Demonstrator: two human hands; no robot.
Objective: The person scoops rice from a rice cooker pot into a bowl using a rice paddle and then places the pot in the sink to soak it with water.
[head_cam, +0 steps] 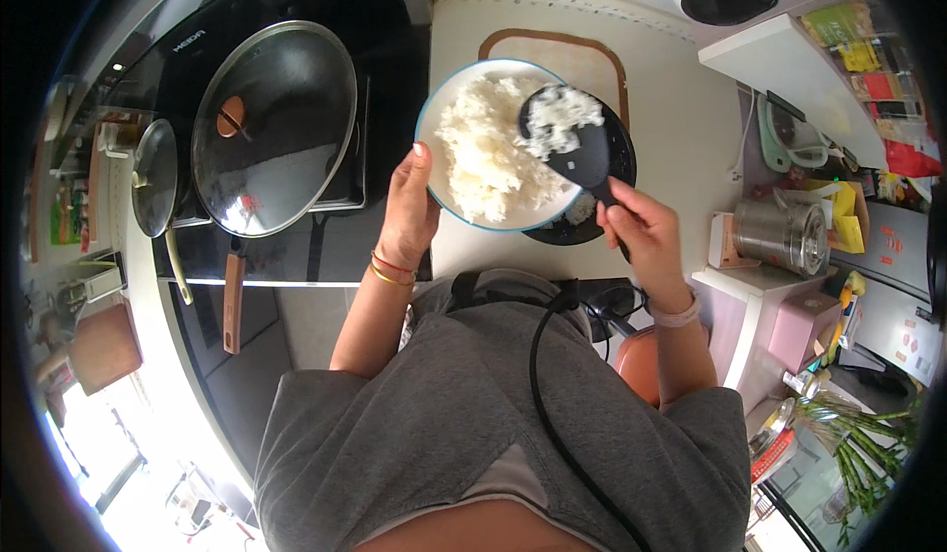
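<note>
My left hand [411,200] grips the left rim of a white bowl with a blue edge [438,101]. A large heap of cooked white rice [484,152] fills much of the bowl. In my right hand [644,230] is the handle of a dark rice paddle [584,156], held over the bowl's right side. Clumps of rice [562,112] cling to the paddle's blade. Below and partly behind the bowl stands a round black pot [623,138]; some rice shows inside it, but the bowl and paddle hide most of it.
A brown-rimmed board [621,64] lies on the white counter [681,108] under the pot. To the left, a large glass-lidded pan [288,101] and a smaller lidded pan [155,182] sit on a black cooktop [385,49]. A steel canister [773,237] stands at right.
</note>
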